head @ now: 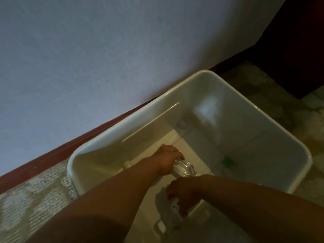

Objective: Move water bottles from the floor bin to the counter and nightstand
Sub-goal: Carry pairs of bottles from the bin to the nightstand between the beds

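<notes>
Both hands are down inside the white plastic bin (219, 95). Left hand (169, 159) is wrapped round a clear bottle (184, 170) lying on the bin's bottom. Right hand (184, 192) is closed on a 2nd clear bottle (171, 213), nearer the front wall. Bottles look see-thru & bumpy, a bit blurry. Bin is smooth w/ round corners, right by the blue wall (87, 58), on a speckled floor (26, 199).

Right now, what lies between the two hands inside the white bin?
In the head view, a clear water bottle lies between left hand and right hand, on the white bin floor; the left hand grips it.
</notes>
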`<state>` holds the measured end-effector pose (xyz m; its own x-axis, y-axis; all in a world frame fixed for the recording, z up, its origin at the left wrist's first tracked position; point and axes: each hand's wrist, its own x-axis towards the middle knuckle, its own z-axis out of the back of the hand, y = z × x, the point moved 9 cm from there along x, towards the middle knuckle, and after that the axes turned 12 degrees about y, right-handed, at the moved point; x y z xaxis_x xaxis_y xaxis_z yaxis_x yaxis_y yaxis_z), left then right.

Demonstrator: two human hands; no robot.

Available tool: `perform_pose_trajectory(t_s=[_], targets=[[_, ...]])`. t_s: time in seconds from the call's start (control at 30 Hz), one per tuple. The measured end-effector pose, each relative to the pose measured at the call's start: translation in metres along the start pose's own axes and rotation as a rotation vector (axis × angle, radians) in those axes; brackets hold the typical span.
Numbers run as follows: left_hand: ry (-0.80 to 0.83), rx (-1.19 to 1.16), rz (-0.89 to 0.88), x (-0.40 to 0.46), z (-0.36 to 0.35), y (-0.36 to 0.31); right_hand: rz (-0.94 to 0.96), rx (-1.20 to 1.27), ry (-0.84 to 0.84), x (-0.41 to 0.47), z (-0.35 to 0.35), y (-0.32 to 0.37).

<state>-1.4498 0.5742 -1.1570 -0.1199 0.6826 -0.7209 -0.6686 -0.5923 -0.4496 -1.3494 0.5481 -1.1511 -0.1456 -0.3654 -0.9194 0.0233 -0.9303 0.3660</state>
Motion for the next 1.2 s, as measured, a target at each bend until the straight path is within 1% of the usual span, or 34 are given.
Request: perform_pose_trajectory(t_s=[0.03, 0.1, 0.17, 0.23, 0.3, 0.37, 0.47, 0.57, 0.63, 0.73, 0.77, 0.87, 0.9, 0.93, 1.0, 1.1, 1.2], targets=[[0.006, 0.038, -0.012, 0.006, -0.004, 0.001, -0.020, -0.097, 0.049, 0.006, -0.009, 0.001], [-0.028, 0.096, -0.023, 0.018, -0.011, 0.005, -0.038, -0.255, 0.077, 0.017, -0.018, 0.004], [-0.058, 0.144, 0.033, 0.022, -0.018, 0.012, -0.055, -0.347, 0.098, 0.026, -0.021, 0.009], [-0.097, 0.143, 0.089, 0.022, -0.018, 0.020, -0.109, -0.353, 0.100, 0.033, -0.021, 0.004], [-0.090, 0.163, 0.134, 0.022, -0.014, 0.026, -0.145, -0.259, 0.070, 0.035, -0.019, -0.009], [-0.025, 0.139, 0.166, 0.020, -0.008, 0.033, -0.103, -0.132, 0.045, 0.031, -0.020, -0.020], [0.038, -0.037, 0.199, 0.015, 0.006, 0.045, -0.054, 0.132, 0.078, 0.014, -0.018, -0.039], [0.024, -0.231, 0.163, 0.009, 0.024, 0.049, -0.024, 0.450, 0.089, -0.002, -0.005, -0.050], [-0.006, -0.313, 0.130, 0.001, 0.034, 0.047, 0.043, 0.704, 0.033, -0.018, 0.006, -0.046], [-0.024, -0.424, 0.138, -0.019, 0.047, 0.046, 0.216, 1.265, -0.138, -0.050, 0.018, -0.042], [-0.019, -0.510, 0.119, -0.028, 0.050, 0.043, 0.283, 1.387, -0.148, -0.064, 0.019, -0.035], [-0.021, -0.876, 0.025, -0.062, 0.064, 0.024, 0.450, 1.494, 0.007, -0.106, 0.005, 0.008], [-0.029, -1.002, -0.011, -0.075, 0.071, 0.015, 0.502, 1.572, 0.020, -0.119, -0.001, 0.019], [-0.048, -1.094, -0.029, -0.087, 0.077, 0.009, 0.552, 1.654, -0.032, -0.132, -0.004, 0.024], [-0.102, -1.171, -0.030, -0.116, 0.091, -0.005, 0.630, 1.783, -0.198, -0.162, -0.006, 0.026], [-0.162, -1.210, -0.029, -0.163, 0.109, -0.035, 0.618, 1.962, -0.458, -0.211, -0.010, 0.023], [-0.196, -1.396, -0.083, -0.209, 0.130, -0.076, 0.637, 2.071, -0.745, -0.272, -0.006, 0.017]])
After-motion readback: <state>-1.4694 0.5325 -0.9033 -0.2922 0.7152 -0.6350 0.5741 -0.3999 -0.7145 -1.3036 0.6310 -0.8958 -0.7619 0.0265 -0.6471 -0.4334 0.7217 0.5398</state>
